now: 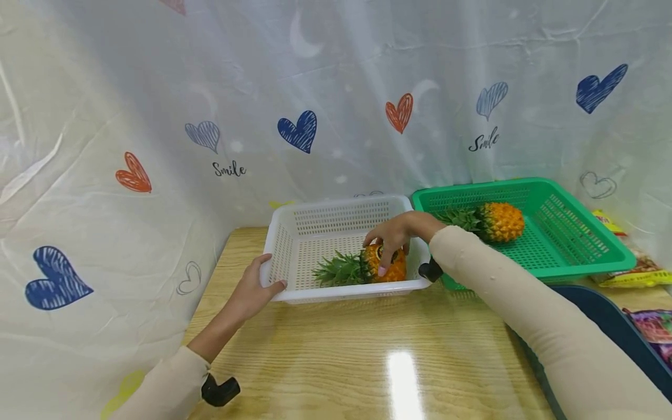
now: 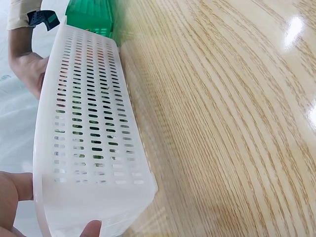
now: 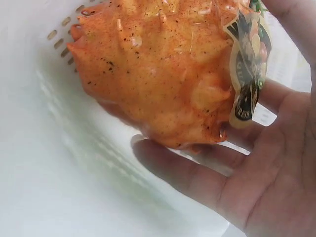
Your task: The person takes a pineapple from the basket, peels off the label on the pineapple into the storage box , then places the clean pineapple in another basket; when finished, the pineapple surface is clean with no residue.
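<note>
A white plastic basket [image 1: 346,204] with slotted walls stands on the table. My left hand [image 1: 255,290] grips its left end near the front corner, thumb and fingers at the rim. Inside, toward the right end, a small orange pineapple [image 1: 371,262] with a green leafy crown [image 1: 338,270] lies on its side, crown to the left. From above, my right hand [image 1: 395,236] holds the pineapple's body, thumb on the near side and fingers curving around the other. A dark label [image 3: 244,69] is stuck on the fruit, close to the palm in the right wrist view.
A green basket [image 1: 567,271] adjoins on the right, holding another pineapple [image 1: 503,222]. Nearer me at the right is a dark blue bin [image 1: 583,297], partly behind my right sleeve. Packaged snacks [image 1: 637,274] lie at the far right. A printed curtain [image 1: 341,116] hangs behind the wooden table [image 1: 315,356].
</note>
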Motion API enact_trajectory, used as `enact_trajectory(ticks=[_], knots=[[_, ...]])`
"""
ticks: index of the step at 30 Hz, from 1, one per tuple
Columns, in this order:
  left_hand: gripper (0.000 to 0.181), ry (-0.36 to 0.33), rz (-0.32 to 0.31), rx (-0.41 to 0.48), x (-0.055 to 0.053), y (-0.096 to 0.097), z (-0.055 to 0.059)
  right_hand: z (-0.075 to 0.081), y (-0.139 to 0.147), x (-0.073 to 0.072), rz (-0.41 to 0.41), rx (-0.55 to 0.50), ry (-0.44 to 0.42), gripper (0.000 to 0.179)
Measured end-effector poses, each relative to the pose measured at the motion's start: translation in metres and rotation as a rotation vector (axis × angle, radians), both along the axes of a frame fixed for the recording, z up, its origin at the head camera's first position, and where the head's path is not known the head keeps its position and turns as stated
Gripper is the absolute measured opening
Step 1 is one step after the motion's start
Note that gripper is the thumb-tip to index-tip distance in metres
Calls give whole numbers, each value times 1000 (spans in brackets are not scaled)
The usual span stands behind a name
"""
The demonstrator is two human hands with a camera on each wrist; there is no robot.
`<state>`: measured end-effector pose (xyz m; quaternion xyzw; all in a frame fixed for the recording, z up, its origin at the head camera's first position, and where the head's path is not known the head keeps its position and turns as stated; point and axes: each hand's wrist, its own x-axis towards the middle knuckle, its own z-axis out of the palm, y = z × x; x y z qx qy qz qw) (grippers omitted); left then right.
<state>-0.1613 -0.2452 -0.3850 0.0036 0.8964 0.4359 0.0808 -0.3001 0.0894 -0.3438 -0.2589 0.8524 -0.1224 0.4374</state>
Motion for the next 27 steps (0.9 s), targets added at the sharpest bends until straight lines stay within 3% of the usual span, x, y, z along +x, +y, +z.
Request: enact_trajectory(ticks=[11,21,27], knots=[[79,8,0,-15,-3,0,-3,-3,-7,-1,-8,37,-15,101],[78,12,-6,-18,-2,-1,-2,-4,-7,-1,42,33,32,97],[78,7,-5,-16,-2,-1,-3,-4,-7,0,29,40,43,98]])
